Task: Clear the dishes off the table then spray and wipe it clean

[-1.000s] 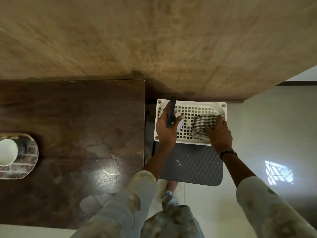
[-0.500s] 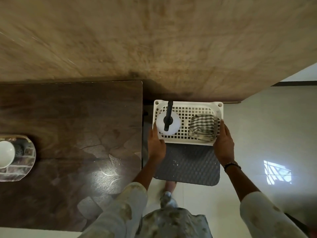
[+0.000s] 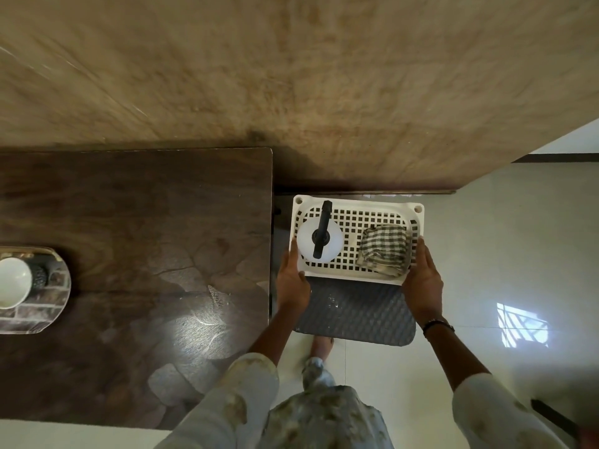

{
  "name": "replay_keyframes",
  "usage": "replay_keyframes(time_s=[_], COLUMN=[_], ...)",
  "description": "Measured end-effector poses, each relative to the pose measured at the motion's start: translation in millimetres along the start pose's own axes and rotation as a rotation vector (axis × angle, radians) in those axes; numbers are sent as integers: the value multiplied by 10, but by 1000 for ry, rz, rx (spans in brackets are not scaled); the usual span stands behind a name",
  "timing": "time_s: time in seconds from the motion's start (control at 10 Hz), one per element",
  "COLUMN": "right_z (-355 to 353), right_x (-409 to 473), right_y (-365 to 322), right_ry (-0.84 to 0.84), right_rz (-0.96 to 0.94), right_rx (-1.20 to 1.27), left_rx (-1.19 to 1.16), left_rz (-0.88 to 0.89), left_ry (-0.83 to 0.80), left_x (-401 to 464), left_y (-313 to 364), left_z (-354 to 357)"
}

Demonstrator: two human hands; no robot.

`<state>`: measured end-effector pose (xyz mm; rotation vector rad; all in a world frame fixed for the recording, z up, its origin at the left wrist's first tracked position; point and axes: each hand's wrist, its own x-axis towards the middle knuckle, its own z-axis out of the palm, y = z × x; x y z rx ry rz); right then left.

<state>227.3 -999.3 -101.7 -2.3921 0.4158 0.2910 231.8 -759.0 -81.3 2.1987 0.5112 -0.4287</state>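
A white perforated basket (image 3: pixel 372 218) sits on a grey mat (image 3: pixel 356 315) on the floor, just right of the dark wooden table (image 3: pixel 146 222). Inside it a white spray bottle (image 3: pixel 335 238) with a black nozzle stands at the left. A folded striped cloth (image 3: pixel 384 249) lies at the right. My left hand (image 3: pixel 291 283) holds the basket's left side and my right hand (image 3: pixel 423 283) holds its right side, fingers along the rim. A white bowl (image 3: pixel 13 281) sits on a brick-patterned tray (image 3: pixel 48 306) at the table's left edge.
A tan stone-look wall (image 3: pixel 291 76) runs behind the table and the basket. Pale floor tiles (image 3: pixel 502 254) extend to the right. The tabletop shows shiny patches near its front right. My foot (image 3: pixel 321 345) stands just behind the mat.
My left hand has let go of the spray bottle and my right hand has left the cloth. Both hands have moved out to the basket's sides.
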Motion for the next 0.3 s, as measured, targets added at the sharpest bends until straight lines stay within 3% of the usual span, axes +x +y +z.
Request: replay_keyframes(time_s=[0.3], right_z=[-100], right_x=[-29], right_y=[-37], right_ry=[-8], right_rz=[-20], right_rx=[-63], left_rx=[51], left_rz=[39], left_ry=[-50], left_x=[-7], left_y=[-97], left_z=[-109])
